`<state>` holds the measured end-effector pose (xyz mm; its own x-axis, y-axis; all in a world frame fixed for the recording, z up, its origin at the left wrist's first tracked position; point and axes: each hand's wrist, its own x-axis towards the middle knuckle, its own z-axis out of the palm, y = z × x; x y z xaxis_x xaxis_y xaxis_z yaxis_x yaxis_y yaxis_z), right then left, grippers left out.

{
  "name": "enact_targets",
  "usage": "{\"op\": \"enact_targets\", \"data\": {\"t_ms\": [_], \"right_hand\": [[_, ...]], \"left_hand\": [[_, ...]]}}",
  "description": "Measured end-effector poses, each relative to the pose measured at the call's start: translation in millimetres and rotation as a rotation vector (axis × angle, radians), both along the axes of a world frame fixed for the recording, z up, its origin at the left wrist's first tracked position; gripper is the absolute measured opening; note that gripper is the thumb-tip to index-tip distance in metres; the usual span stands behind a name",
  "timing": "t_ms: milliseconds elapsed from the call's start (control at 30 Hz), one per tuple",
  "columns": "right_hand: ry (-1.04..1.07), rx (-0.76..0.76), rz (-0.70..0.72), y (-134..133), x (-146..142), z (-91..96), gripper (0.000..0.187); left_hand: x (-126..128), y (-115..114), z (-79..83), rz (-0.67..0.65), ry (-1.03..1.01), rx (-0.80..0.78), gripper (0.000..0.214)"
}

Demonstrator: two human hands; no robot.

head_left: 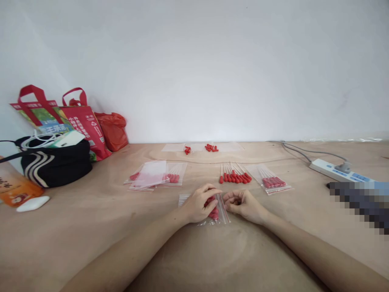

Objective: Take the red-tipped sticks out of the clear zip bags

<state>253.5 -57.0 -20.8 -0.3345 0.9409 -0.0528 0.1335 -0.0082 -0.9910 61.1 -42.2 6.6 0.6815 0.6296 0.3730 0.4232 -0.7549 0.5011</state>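
Grip of left hand curls loosely over the clear bag, seemingly to steady it; right hand bends fingers at its seal.
Whether either pinches is unclear; the bag, red tips inside, lies at seven o'clock from the loose sticks.
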Motion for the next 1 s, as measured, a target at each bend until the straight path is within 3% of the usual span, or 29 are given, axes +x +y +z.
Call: {"op": "enact_targets", "data": {"t_ms": [167, 400, 633, 833, 1000], "right_hand": [[-0.067, 0.114, -0.029, -1.0, -0.4, -4.6, 0.029], [-0.304, 0.526, -0.035, -11.9, -3.3, 3.2, 0.006], [-0.398, 0.915, 0.069, -13.6, -0.5, 4.6, 0.013], [-0.460, 1.063, 0.039, -12.5, 1.5, 4.0, 0.011], [-0.487, 1.074, 0.028, -11.5, 2.8, 2.7, 0.011]], "left_hand": [[1.7, -0.5, -0.2, -0.009, -0.012, -0.045, 0.028], [7.6, 7.4, 2.9, -0.013, 0.024, 0.077, 0.025], [7.5, 12.1, -1.0, -0.019, -0.009, 0.082, 0.019], [6.0, 12.2, -1.7, -0.081, -0.051, 0.122, 0.021], [5.3, 11.7, -1.5, -0.123, -0.060, 0.133, 0.021]]}}
